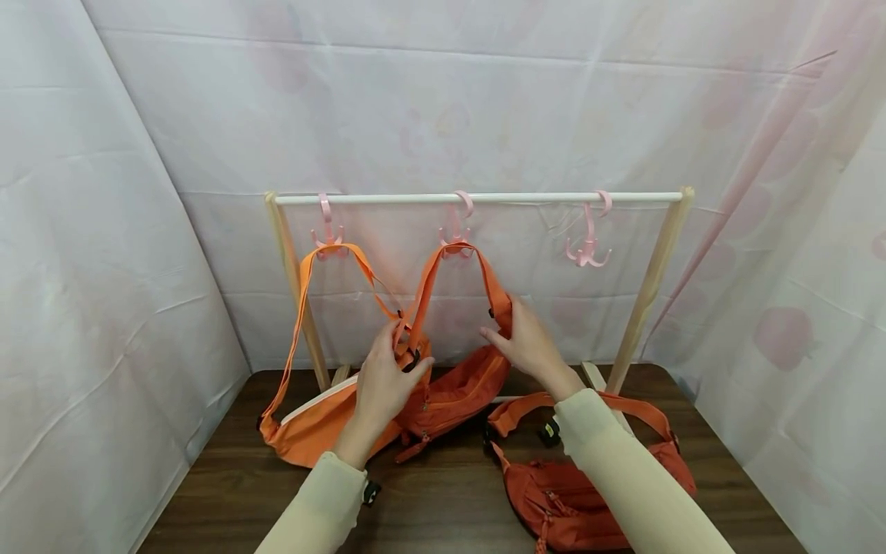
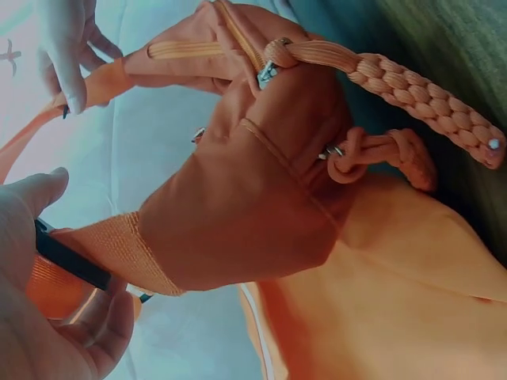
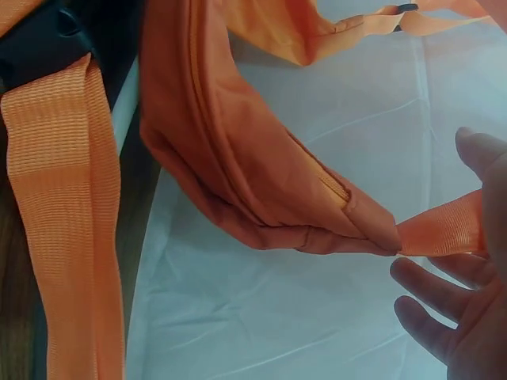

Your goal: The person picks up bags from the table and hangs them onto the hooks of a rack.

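Observation:
A red-orange waist bag hangs by its strap from the middle pink hook, low over the table. My left hand curls its fingers around the strap near the black buckle at the bag's left end, thumb held apart. At the opposite end my right hand has relaxed fingers behind the strap and its thumb spread away from it. A lighter orange bag with a pale zipper hangs from the left pink hook, partly behind my left hand.
Another red waist bag lies on the dark wooden table at right, under my right forearm. The rack's white rail runs between wooden posts. A third pink hook hangs at right. Pale curtains surround the table.

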Motion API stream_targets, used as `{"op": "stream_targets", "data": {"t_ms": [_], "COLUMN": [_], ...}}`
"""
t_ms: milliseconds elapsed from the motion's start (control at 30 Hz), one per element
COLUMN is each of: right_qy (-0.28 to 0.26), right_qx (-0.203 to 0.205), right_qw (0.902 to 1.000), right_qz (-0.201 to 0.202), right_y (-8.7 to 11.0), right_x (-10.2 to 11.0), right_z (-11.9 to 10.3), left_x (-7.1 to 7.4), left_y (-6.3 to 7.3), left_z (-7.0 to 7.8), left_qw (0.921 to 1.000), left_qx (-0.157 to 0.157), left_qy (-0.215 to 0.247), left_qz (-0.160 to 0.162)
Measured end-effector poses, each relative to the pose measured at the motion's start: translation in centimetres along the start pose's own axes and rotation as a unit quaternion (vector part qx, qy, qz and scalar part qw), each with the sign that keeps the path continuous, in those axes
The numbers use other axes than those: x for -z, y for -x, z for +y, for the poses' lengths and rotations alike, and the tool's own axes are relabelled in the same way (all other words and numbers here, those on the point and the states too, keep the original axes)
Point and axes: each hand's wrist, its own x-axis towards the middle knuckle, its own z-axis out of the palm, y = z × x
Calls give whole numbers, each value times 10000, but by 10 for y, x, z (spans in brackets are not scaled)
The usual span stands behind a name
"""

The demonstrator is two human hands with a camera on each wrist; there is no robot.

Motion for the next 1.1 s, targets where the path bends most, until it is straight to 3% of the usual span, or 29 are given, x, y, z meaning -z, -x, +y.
{"op": "stream_targets", "data": {"t_ms": [333, 667, 1100], "right_qy": [98, 395, 570], "right_qx": [-224, -87, -278], "right_qw": [9996, 9991, 9974], "right_qz": [-137, -93, -342], "right_y": [12, 27, 51], "right_x": [2, 8, 27], "right_z": [8, 7, 6], "left_x": [0, 4, 11], "left_y": [13, 25, 34], "left_z": [-4, -6, -6], "left_qw": [10000, 9998, 9980], "left_qx": [-52, -73, -391], "left_qy": [11, -53, -253], "left_qz": [33, 204, 422]}}
